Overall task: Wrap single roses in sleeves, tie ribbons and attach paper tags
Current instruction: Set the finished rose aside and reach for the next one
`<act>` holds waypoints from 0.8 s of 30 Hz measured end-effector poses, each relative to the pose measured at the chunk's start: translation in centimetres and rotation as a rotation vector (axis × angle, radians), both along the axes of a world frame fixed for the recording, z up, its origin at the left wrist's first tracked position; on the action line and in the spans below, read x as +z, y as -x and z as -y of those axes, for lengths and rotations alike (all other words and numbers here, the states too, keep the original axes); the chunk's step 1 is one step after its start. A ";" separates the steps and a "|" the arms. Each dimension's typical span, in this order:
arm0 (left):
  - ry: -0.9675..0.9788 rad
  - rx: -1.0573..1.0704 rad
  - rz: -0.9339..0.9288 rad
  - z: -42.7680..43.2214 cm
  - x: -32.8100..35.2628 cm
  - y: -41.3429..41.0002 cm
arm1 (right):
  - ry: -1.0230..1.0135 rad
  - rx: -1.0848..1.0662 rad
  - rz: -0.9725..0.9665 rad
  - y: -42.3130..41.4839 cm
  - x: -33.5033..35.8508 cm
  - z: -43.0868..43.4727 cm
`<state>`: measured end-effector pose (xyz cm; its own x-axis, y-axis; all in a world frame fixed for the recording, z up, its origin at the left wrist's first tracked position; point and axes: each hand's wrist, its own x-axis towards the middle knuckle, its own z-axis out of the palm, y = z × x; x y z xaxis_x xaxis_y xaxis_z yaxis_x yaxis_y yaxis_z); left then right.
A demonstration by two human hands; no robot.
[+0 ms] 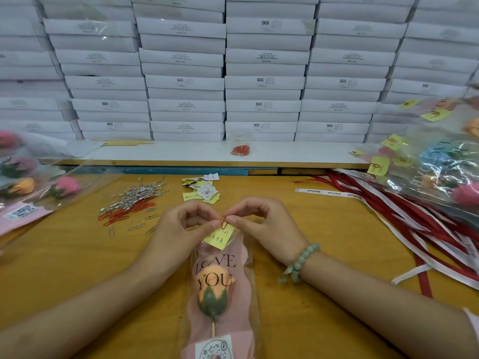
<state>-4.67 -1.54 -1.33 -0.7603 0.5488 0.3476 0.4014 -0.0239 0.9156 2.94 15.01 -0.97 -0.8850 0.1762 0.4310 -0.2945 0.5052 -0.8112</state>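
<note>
Loose clips (129,203) lie left of centre. At centre the left hand (181,224) and right hand (259,224) each pinch a red clip (224,224) onto the yellow tag (219,238) at the sleeve (243,294) top: wrapping looks done, tagging under way, no ribbon visible here, so tying probably remains. Rose (213,281) lies bottom centre, long axis up-frame, bloom toward the top, stem toward the bottom edge; ribbons (388,203) at right.

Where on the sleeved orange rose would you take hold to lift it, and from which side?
Probably the stem stretch of the sleeve, below the bud, pinched from above across its width. It lies flat, the stem stiffens that part, and the top end is taken by the left hand and right hand clipping the yellow tag.
</note>
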 end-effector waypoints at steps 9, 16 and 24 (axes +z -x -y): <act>-0.002 0.019 0.018 0.0 -0.2 0.3 | 0.032 -0.036 0.042 -0.2 0.2 0.2; 0.016 0.050 0.074 0.0 -0.6 0.7 | 0.128 -0.130 0.001 -0.1 0.0 -0.1; 0.091 0.109 0.084 -0.1 -0.6 0.8 | -0.219 -0.071 0.133 -2.0 5.7 1.2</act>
<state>-5.48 -1.47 -1.93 -0.8413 0.4876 0.2333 0.3193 0.1000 0.9424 4.98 13.84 4.69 -0.9253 0.1551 0.3461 -0.1499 0.6888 -0.7093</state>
